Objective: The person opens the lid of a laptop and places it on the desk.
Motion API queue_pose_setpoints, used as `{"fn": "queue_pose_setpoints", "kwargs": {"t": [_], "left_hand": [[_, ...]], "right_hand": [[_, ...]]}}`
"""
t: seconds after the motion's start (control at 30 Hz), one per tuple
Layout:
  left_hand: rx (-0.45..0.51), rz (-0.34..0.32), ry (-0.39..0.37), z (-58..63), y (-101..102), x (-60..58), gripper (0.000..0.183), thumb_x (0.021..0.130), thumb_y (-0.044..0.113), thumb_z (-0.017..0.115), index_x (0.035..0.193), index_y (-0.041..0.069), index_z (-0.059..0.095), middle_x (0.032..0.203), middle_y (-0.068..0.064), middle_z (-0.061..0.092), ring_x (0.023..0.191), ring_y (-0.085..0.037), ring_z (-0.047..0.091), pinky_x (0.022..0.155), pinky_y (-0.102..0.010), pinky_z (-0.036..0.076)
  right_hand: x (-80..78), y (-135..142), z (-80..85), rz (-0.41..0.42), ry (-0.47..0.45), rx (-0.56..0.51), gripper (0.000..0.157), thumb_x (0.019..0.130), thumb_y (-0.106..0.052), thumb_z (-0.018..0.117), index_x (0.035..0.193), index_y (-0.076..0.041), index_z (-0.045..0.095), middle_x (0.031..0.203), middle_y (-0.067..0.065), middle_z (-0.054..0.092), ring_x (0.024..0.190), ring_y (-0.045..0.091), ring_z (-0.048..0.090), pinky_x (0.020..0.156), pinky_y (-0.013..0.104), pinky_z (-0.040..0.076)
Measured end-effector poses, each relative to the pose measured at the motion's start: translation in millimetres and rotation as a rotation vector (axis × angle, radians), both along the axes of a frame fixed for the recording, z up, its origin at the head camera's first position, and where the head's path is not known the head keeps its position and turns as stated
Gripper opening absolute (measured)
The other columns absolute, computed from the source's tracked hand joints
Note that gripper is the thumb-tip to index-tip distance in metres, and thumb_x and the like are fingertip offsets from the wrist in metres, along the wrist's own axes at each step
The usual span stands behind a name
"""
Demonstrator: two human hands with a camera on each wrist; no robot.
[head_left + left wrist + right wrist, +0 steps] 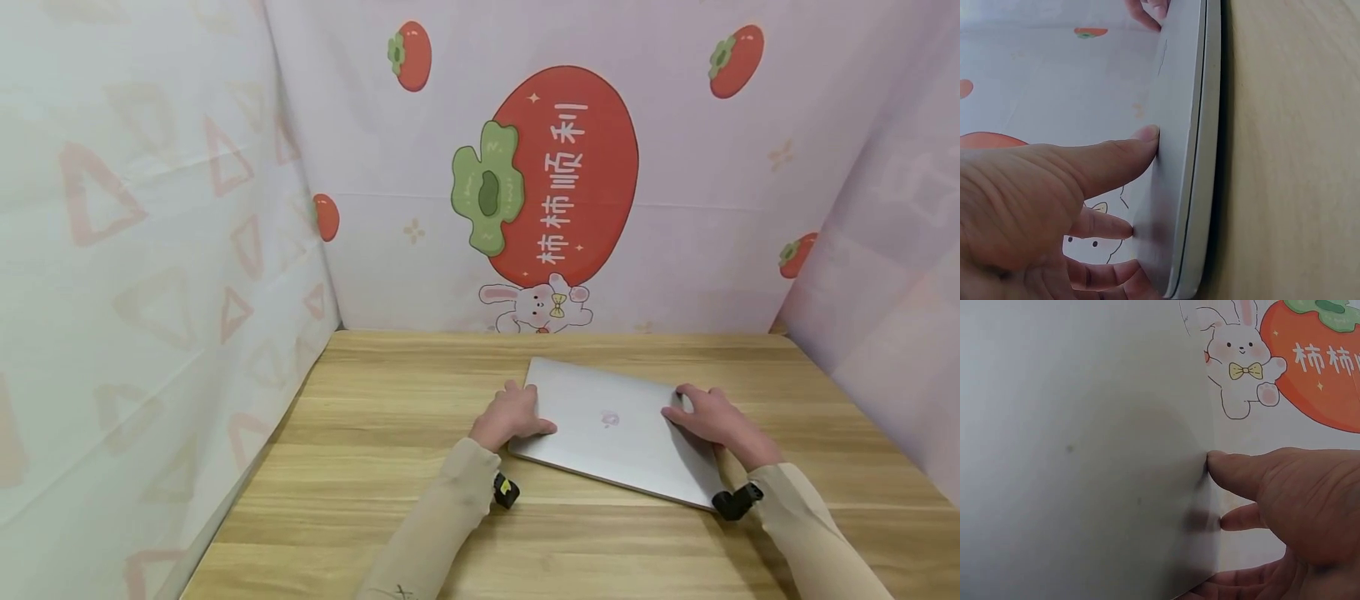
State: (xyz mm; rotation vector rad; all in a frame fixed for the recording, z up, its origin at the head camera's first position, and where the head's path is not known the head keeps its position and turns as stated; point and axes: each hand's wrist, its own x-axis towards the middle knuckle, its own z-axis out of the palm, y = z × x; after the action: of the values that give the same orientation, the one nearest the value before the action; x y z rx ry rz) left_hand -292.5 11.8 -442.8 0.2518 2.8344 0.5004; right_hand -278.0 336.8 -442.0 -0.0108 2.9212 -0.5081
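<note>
A closed silver laptop (600,425) lies at an angle on the wooden table, with a small pale emblem on its lid. At its left side my left hand (515,414) grips the edge, thumb on the lid. The left wrist view shows this thumb (1116,159) on the lid near the laptop's long near edge (1192,187); the other fingertips are partly hidden. My right hand (712,417) holds the right side, its thumb also on the lid. In the right wrist view the lower fingers (1247,578) pass round the edge, where their tips are hidden.
The wood-grain table (375,467) extends around the laptop. Behind it hangs a pale cloth (375,150) printed with red persimmons and a rabbit. More cloth (150,275) closes off the left side, and another sheet (900,275) the right.
</note>
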Motion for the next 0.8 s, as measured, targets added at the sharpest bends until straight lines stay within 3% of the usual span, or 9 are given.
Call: {"fn": "queue_pose_setpoints", "kwargs": {"t": [0.23, 0.8], "left_hand": [[0.002, 0.012, -0.002, -2.1, -3, -0.8, 0.077, 0.073, 0.055, 0.070, 0.134, 0.017, 0.045, 0.124, -0.015, 0.041, 0.097, -0.026, 0.046, 0.069, -0.044, 0.047], [-0.001, 0.038, -0.007, 1.4, -12, 3.4, 0.074, 0.072, 0.055, 0.071, 0.130, 0.014, 0.048, 0.121, -0.017, 0.043, 0.093, -0.028, 0.047, 0.066, -0.044, 0.047]], "right_hand": [[-3.0, -4, -1.6, 0.000, -0.008, -0.015, 0.078, 0.087, -0.049, 0.056, 0.135, 0.008, 0.032, 0.114, 0.040, 0.037, 0.090, 0.041, 0.045, 0.046, 0.032, 0.045], [-11.0, -13, -1.9, -0.015, -0.043, 0.003, 0.081, 0.087, -0.051, 0.056, 0.137, 0.007, 0.030, 0.115, 0.038, 0.035, 0.088, 0.038, 0.046, 0.057, 0.033, 0.045]]}}
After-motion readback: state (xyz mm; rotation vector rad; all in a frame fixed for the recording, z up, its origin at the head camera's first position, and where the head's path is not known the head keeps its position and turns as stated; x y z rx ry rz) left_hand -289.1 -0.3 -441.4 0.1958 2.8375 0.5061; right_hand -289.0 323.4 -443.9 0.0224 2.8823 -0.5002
